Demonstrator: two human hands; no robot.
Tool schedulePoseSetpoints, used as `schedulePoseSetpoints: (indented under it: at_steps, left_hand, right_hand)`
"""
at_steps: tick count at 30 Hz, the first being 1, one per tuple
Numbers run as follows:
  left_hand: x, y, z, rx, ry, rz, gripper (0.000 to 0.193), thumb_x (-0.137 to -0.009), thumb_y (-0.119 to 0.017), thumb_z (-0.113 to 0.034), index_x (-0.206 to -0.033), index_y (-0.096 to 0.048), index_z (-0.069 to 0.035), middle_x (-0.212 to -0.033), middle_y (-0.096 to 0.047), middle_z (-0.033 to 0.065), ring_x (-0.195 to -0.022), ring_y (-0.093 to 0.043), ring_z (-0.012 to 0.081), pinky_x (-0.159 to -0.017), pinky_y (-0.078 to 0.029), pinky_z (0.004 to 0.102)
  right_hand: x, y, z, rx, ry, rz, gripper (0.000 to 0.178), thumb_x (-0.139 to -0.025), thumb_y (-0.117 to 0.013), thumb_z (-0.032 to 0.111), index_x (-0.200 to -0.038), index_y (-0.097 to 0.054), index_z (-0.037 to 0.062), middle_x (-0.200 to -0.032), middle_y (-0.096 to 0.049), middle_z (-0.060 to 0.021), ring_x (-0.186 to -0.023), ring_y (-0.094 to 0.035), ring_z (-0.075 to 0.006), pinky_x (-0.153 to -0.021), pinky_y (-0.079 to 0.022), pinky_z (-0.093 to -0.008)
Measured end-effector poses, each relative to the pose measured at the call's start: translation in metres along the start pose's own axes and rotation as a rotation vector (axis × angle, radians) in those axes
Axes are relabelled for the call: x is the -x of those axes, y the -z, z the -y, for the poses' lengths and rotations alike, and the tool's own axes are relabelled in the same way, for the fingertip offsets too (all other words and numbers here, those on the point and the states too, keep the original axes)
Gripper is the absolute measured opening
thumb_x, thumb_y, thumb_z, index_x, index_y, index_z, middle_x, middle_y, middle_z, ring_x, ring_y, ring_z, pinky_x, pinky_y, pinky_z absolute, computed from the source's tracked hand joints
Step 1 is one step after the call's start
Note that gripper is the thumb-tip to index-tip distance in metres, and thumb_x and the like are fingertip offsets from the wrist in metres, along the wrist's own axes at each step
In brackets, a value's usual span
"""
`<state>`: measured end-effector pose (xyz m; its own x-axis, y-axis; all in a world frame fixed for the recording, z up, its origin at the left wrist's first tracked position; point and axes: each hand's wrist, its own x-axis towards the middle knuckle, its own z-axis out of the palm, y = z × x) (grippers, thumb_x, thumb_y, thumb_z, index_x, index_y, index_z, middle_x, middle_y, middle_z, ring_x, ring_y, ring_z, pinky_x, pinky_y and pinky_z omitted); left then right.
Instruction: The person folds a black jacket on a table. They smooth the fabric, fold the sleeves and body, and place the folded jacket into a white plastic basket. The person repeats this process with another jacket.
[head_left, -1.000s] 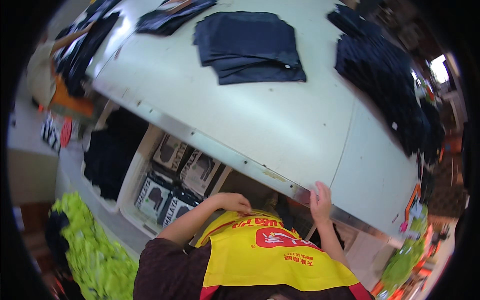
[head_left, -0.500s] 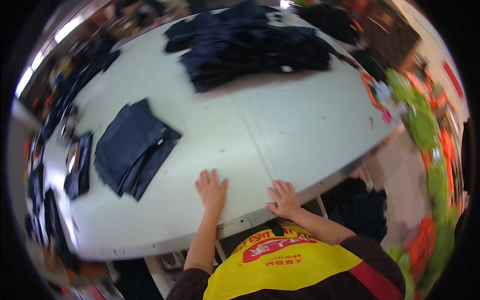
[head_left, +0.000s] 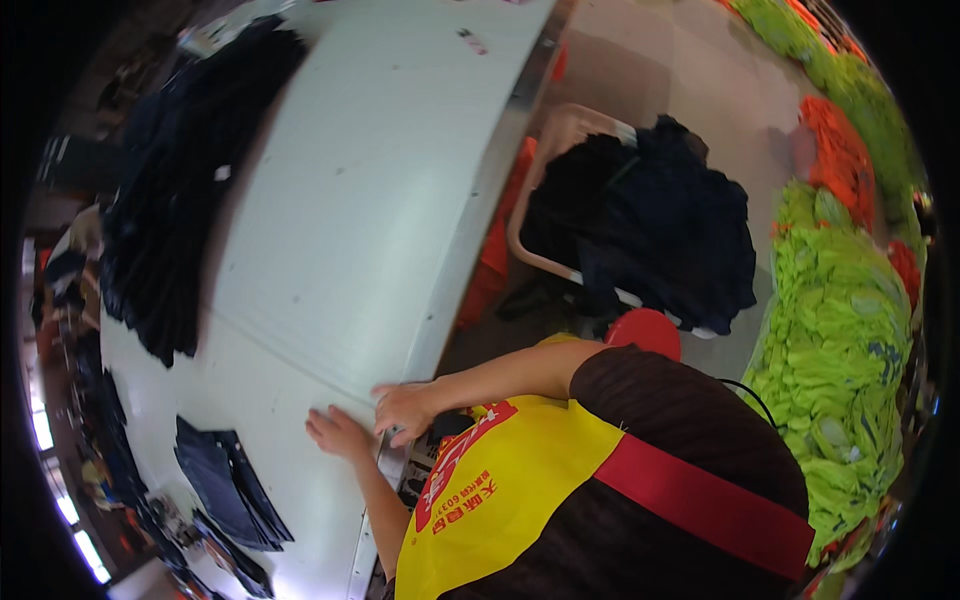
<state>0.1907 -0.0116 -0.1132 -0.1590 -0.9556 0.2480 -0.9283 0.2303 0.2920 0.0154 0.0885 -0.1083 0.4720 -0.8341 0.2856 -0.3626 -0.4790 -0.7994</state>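
My left hand rests on the white tabletop near its front edge, fingers apart and nothing in them. Right beside it, my right hand touches the metal-trimmed edge, its fingers loosely bent, apart and holding nothing. A small stack of folded dark navy garments lies on the table to the left of my hands. Farther along, a large heap of dark garments with a small white tag spreads over the table's far side.
On the floor right of the table stands a pale plastic basket heaped with dark clothes. A round red seat is close by my right arm. Piles of yellow-green garments and an orange bundle line the right side.
The view has swung right, bringing the basket and the yellow-green piles into fuller sight. My hands are now closer together at the table edge. Both stay without anything in them.
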Motion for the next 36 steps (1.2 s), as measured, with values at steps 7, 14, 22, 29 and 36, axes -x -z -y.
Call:
schedulePoseSetpoints:
  at_steps: [7, 14, 22, 29, 36]
  left_hand:
    - [0.016, -0.057, -0.232, 0.119, -0.451, 0.193, 0.045, -0.091, -0.051, -0.027, -0.129, -0.048, -0.003, -0.138, -0.035, 0.0237, -0.126, -0.033, 0.0389, -0.103, -0.03, 0.0465]
    - [0.017, -0.07, -0.261, -0.037, -0.736, 0.181, 0.044, -0.095, -0.041, -0.025, -0.133, -0.044, -0.004, -0.142, -0.033, 0.0185, -0.13, -0.032, 0.0346, -0.106, -0.027, 0.0433]
    - [0.007, -0.072, -0.265, 0.093, -0.5, 0.28, 0.047, -0.094, -0.038, -0.024, -0.134, -0.039, 0.001, -0.141, -0.032, 0.0217, -0.131, -0.032, 0.0359, -0.106, -0.027, 0.0457]
    - [0.013, -0.073, -0.255, 0.078, -0.462, 0.287, 0.046, -0.096, -0.039, -0.025, -0.134, -0.041, 0.0, -0.141, -0.034, 0.0204, -0.13, -0.033, 0.0346, -0.106, -0.027, 0.0429]
    - [0.007, -0.077, -0.258, 0.125, -0.488, 0.272, 0.045, -0.096, -0.038, -0.023, -0.134, -0.04, 0.001, -0.141, -0.034, 0.0201, -0.13, -0.033, 0.0335, -0.107, -0.025, 0.0414]
  right_hand:
    - [0.202, 0.079, -0.056, -0.724, -0.328, 0.06, 0.03, -0.087, -0.061, 0.035, -0.089, -0.065, 0.0053, -0.074, -0.066, -0.0041, -0.069, -0.062, -0.0129, -0.063, -0.049, -0.03]
    - [0.5, 0.092, -0.224, 0.501, -1.729, -0.253, 0.019, -0.079, -0.054, 0.015, -0.092, -0.064, 0.008, -0.097, -0.064, -0.0119, -0.093, -0.06, -0.0291, -0.073, -0.05, -0.041]
    - [0.581, 0.055, -0.298, 0.644, -1.747, -0.269, 0.013, -0.082, -0.05, 0.013, -0.088, -0.061, 0.0078, -0.096, -0.062, -0.0107, -0.101, -0.056, -0.0278, -0.077, -0.046, -0.0421]
    - [0.575, 0.068, -0.248, 0.453, -1.638, -0.46, 0.034, -0.073, -0.067, 0.027, -0.101, -0.059, 0.0077, -0.109, -0.056, -0.0098, -0.112, -0.048, -0.0283, -0.087, -0.042, -0.0464]
    - [0.578, 0.065, -0.306, 0.693, -1.777, -0.124, 0.024, -0.086, -0.047, 0.016, -0.101, -0.064, 0.0118, -0.114, -0.06, -0.0092, -0.118, -0.046, -0.028, -0.093, -0.037, -0.0489]
